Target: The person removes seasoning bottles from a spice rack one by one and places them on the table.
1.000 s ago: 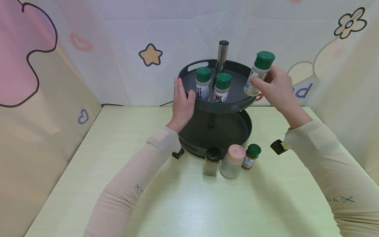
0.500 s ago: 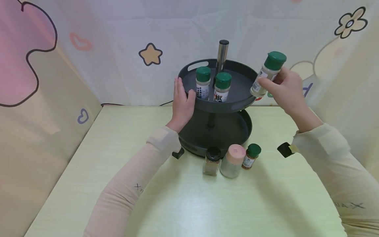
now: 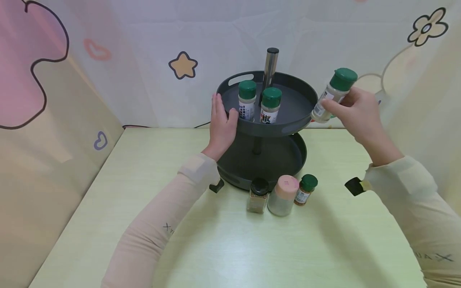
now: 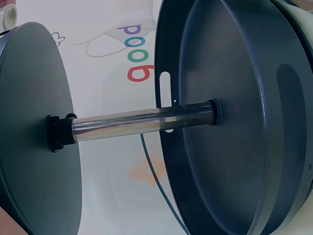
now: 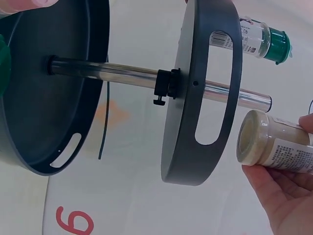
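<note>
The right hand (image 3: 361, 116) held a green-capped seasoning bottle (image 3: 334, 95) in the air, just outside the right rim of the upper tray (image 3: 297, 104). The thumb and fingers pinched it round the labelled body, below the cap; the bottle leaned, cap to the right, its base towards the tray, with a gap to the rim showing in the right wrist view. It looked light and stiff-walled, clear with pale contents. The smooth, round sides would probably slip under a loose pinch, though the paper label should give some grip; the middle of the body seemed the best hold, since lifting by the cap might loosen it. Whether the wall was glass or plastic could not be told, so a knock against the rim was best avoided.

The left hand (image 3: 223, 128) rested against the tray's left side, fingers straight and close together, thumb apart near the rim. Steadying there seemed sensible, as the tray sat on a slim metal pole (image 3: 271, 68) and might turn or tip. Two more green-capped bottles (image 3: 270, 108) stood upright on that tray, near the left hand.
</note>
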Action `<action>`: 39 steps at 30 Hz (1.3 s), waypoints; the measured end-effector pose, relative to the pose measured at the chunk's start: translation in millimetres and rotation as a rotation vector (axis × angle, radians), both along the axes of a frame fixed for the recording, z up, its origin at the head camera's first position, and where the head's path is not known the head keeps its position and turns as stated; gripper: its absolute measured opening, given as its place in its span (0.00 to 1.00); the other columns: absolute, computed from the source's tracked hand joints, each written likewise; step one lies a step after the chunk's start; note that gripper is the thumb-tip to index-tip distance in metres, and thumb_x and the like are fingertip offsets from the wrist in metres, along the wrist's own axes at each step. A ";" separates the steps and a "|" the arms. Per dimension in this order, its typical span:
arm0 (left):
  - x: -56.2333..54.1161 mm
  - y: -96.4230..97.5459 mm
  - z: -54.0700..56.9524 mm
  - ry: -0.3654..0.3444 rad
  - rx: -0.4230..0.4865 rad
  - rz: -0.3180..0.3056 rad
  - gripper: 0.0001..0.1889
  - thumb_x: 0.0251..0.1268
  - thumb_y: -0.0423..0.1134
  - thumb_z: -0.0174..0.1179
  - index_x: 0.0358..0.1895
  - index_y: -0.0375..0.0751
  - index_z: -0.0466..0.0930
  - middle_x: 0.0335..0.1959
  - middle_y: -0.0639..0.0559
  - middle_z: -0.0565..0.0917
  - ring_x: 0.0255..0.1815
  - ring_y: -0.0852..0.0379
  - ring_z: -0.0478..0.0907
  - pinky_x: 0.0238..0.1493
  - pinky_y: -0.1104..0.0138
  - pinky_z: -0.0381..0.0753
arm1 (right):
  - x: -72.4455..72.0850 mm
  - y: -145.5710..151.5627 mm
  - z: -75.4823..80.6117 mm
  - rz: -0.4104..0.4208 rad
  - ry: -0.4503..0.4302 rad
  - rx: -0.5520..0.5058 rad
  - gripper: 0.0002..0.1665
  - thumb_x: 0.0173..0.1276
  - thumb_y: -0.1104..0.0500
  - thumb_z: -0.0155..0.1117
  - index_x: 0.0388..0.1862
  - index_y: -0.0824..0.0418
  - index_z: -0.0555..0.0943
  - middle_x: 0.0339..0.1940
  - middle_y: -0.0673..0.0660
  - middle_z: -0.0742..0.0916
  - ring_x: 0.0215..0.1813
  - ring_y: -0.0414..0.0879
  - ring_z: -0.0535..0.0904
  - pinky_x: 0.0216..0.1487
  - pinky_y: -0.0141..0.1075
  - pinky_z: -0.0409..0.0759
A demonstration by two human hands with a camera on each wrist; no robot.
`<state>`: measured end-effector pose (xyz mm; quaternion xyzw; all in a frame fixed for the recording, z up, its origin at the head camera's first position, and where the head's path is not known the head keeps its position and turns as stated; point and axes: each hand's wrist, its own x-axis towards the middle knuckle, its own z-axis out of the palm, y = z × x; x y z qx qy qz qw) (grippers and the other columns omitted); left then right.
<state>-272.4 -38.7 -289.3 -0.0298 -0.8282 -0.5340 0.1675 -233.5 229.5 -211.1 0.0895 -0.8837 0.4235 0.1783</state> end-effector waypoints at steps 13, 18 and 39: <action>-0.8 0.1 -0.2 0.006 -0.003 -0.002 0.33 0.64 0.47 0.37 0.70 0.45 0.36 0.72 0.58 0.35 0.72 0.61 0.35 0.70 0.64 0.44 | 4.3 12.4 -8.0 -0.003 -0.022 0.056 0.23 0.57 0.49 0.60 0.48 0.62 0.75 0.31 0.36 0.79 0.32 0.28 0.75 0.32 0.21 0.71; 0.5 -0.2 2.7 -0.001 -0.015 -0.010 0.33 0.64 0.46 0.37 0.70 0.43 0.36 0.72 0.54 0.35 0.72 0.59 0.34 0.70 0.64 0.42 | 6.1 17.2 -11.4 -0.006 -0.040 0.073 0.25 0.56 0.50 0.61 0.48 0.65 0.74 0.29 0.33 0.77 0.30 0.27 0.74 0.32 0.20 0.71; 0.1 0.2 0.2 0.000 -0.013 -0.001 0.33 0.64 0.46 0.37 0.70 0.45 0.36 0.72 0.58 0.35 0.72 0.61 0.34 0.70 0.64 0.43 | 13.1 36.3 -29.2 -0.024 -0.109 0.119 0.28 0.56 0.47 0.60 0.49 0.65 0.73 0.28 0.32 0.76 0.31 0.29 0.73 0.31 0.22 0.71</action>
